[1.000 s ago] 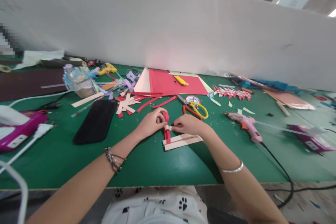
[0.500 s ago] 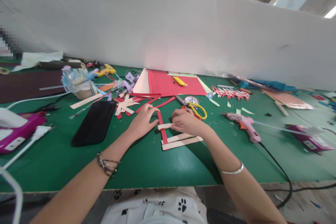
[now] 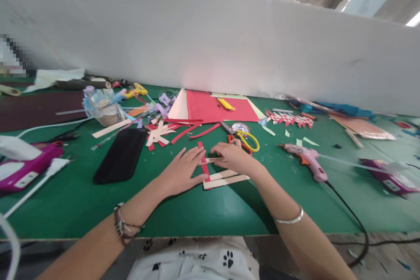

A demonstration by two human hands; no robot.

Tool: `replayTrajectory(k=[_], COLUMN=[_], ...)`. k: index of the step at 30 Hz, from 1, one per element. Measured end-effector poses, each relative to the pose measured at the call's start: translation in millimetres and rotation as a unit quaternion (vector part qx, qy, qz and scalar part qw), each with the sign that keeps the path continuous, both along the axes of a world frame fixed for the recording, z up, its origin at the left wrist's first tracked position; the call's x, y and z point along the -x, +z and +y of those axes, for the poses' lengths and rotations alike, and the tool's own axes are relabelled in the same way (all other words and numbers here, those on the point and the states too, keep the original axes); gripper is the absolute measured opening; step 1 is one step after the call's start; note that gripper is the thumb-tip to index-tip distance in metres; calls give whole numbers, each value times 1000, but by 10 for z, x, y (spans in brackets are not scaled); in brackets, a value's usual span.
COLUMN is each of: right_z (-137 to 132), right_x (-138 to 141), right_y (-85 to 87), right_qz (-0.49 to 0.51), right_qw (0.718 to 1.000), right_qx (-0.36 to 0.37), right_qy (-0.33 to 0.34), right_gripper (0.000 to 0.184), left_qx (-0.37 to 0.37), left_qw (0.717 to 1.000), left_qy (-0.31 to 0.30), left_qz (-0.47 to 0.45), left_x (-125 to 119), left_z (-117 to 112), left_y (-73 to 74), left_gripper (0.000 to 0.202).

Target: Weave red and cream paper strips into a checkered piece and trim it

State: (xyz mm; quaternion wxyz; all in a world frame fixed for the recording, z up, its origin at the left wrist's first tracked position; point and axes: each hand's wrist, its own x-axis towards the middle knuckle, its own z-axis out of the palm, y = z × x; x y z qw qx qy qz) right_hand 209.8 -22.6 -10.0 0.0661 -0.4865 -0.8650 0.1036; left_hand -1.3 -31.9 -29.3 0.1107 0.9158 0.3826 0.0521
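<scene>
A red paper strip [image 3: 204, 167] lies upright across several cream paper strips [image 3: 226, 181] on the green table. My left hand [image 3: 182, 169] rests flat beside it, fingers stretched, with fingertips and thumb at the red strip's left edge. My right hand [image 3: 234, 157] has its fingers curled down on the right part of the uppermost cream strip [image 3: 208, 161], which crosses the red one; its end is hidden under the fingers. Just beyond the right hand lie yellow-and-orange-handled scissors [image 3: 246, 138]. Cut red and cream strips [image 3: 160, 133] are heaped behind the left hand.
A black phone [image 3: 121, 156] lies left of my left hand. Red sheets [image 3: 203, 107] with a yellow cutter [image 3: 225, 104] lie at the back. On the right sit a woven red-and-white piece [image 3: 288, 119], a pink glue gun [image 3: 308, 159] with its cable, and a purple power strip [image 3: 389, 177].
My left hand has come down and flattened along the red strip, its thumb now lower. My right hand stays at the upper cream strip, its fingers slightly shifted. The view has tilted slightly.
</scene>
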Motion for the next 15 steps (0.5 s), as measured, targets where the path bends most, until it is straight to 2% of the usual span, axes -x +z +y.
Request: replayTrajectory(k=[4,8,12,15], right_z=[-29,-37,-20,-5], right_x=[17,20,15,1], right_y=[25,54,42,21], right_qz=[-2,27,58,62], right_qw=[1000,998,996,996], right_qx=[-1,29,40,28], right_qy=[-16,-39,-48,-49], right_gripper=[15,14,22,21], left_qx=[-38,-61,-11,25], left_qw=[998,993,988,980], left_qy=[7,24,47,64], left_qz=[-48,-98,-149,-187], left_x=[-23,-34,-29,-22], left_z=[29,79,115,124], left_y=[22,3,-14,4], left_gripper=[46,36,30,28])
